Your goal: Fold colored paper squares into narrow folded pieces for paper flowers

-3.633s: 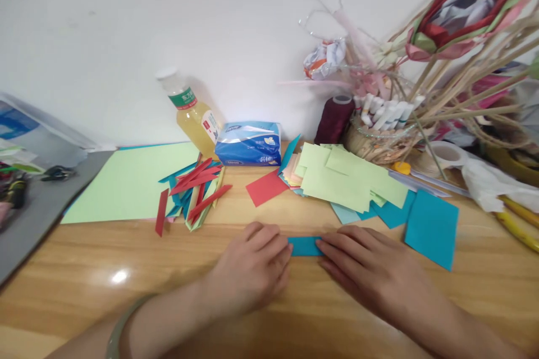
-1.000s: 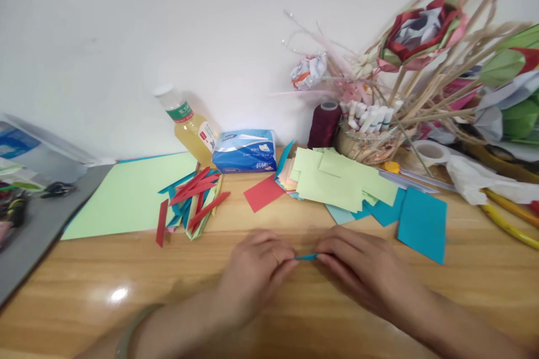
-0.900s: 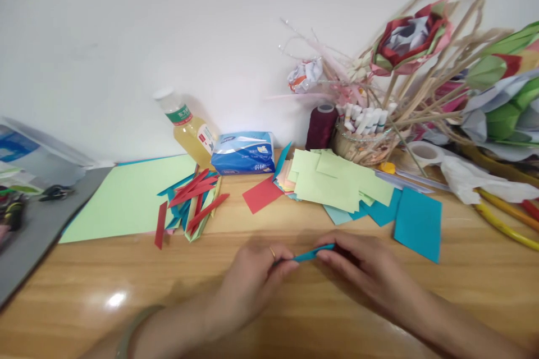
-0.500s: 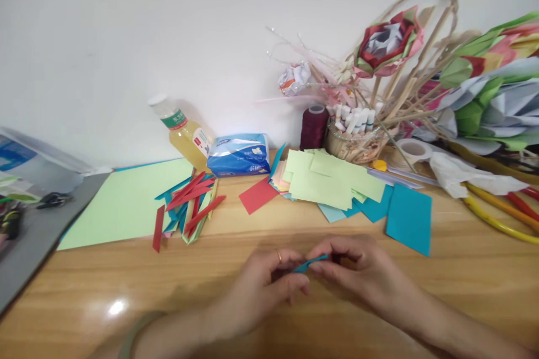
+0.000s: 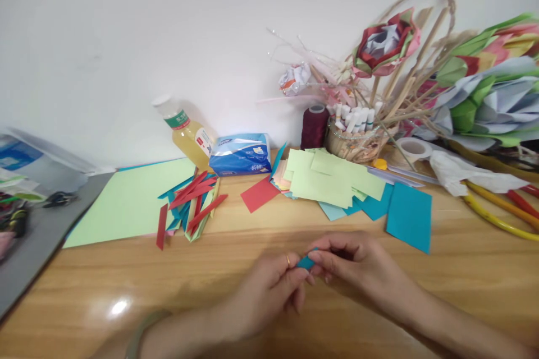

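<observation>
A small piece of folded blue paper (image 5: 307, 261) is pinched between my two hands above the wooden table. My left hand (image 5: 273, 283) grips its left end with thumb and fingers; a ring is on one finger. My right hand (image 5: 351, 261) holds the other end, thumb on top. Fingers cover much of the paper, so its full shape is hidden. Beyond my hands lie a pile of light green paper rectangles (image 5: 322, 185), a blue paper rectangle (image 5: 409, 217), and a red paper rectangle (image 5: 260, 193).
Folded paper strips (image 5: 191, 202) lie on green sheets (image 5: 126, 202) at the left. Behind stand a juice bottle (image 5: 191, 143), a tissue pack (image 5: 241, 156), a thread spool (image 5: 314, 126) and a basket (image 5: 357, 143) with markers. Paper flowers (image 5: 385, 45) and a tape roll (image 5: 414, 148) are at right.
The blue paper has turned so its flat face shows more. My left hand has shifted slightly right, and both hands have drawn closer together around the paper.
</observation>
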The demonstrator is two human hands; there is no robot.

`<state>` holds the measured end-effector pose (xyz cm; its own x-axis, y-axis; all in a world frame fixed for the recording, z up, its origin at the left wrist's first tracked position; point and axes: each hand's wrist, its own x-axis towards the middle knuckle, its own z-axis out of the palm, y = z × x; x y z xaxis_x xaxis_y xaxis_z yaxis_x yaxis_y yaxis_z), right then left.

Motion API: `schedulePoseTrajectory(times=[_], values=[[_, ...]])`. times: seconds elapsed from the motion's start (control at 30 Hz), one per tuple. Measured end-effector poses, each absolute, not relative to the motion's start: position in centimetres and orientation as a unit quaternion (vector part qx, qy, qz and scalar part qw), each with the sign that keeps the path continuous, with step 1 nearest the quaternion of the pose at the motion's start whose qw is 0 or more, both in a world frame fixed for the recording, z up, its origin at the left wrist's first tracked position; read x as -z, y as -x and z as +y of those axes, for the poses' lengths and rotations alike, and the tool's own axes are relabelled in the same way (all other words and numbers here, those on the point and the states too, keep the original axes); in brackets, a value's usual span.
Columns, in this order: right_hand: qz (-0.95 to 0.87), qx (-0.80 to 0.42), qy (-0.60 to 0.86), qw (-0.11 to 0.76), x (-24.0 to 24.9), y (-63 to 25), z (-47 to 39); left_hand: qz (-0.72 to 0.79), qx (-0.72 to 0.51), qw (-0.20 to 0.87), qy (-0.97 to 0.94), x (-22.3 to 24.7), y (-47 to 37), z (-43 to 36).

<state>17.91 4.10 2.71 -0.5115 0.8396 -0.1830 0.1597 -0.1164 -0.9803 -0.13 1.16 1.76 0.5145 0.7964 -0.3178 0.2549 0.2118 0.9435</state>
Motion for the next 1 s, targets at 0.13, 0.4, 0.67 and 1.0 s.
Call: schedulePoseTrajectory(times=[0.13,0.4,0.67,1.0], values=[[-0.614,-0.617,0.406,0.279,-3.1,-18.1,3.8,0.446,-0.222,0.645,-0.58,-2.1,0.0,1.0],[-0.632,-0.616,0.389,0.264,-3.3,-18.1,4.0,0.441,-0.243,0.636,-0.585,-2.7,-0.3,1.3],[-0.636,-0.595,0.412,0.268,-2.6,-18.4,4.2,0.48,-0.233,0.632,-0.562,-1.9,0.0,1.4],[-0.666,-0.568,0.445,0.192,-1.8,-19.1,5.1,0.544,-0.435,0.574,-0.431,-1.9,0.6,2.7]])
